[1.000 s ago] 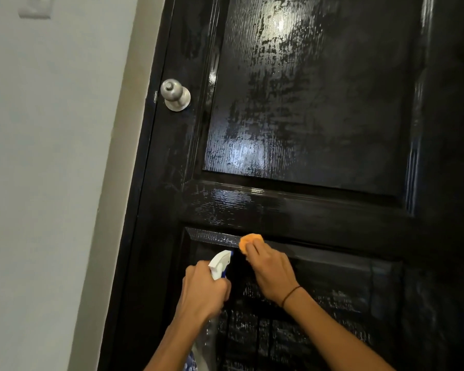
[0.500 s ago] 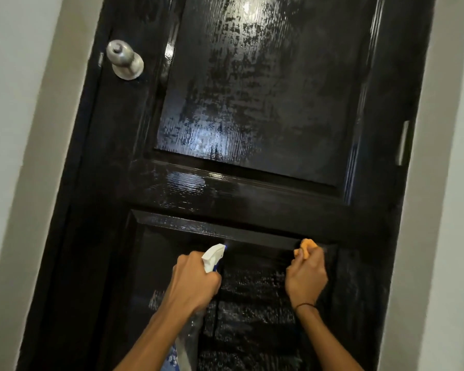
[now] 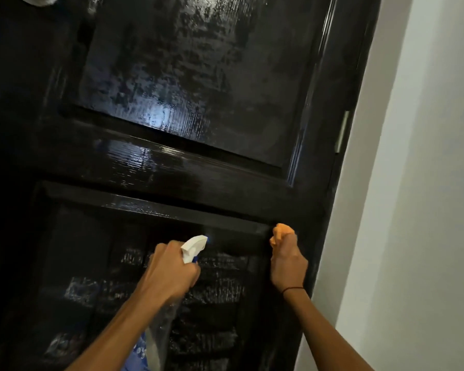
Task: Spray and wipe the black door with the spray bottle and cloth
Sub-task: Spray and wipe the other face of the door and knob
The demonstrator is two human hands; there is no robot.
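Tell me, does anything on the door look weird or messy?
Nothing looks broken or out of place. The black door just has patchy, streaky wet shine on its panels, as a sprayed door would. The left hand holds the spray bottle, and the right hand grips the orange cloth against the door.

A tall black panelled door (image 3: 188, 162) with a glossy painted finish; fine wood grain shows through the sheen, and wet-looking streaks dull the upper panel toward twelve o'clock. At six o'clock, a spray bottle (image 3: 158, 341) with a smooth white plastic trigger head and a clear, shiny plastic body. At three o'clock from it, a small orange cloth (image 3: 281, 232), soft and matt (bunched up). The pale wall (image 3: 426, 183) at right looks smooth and matt.
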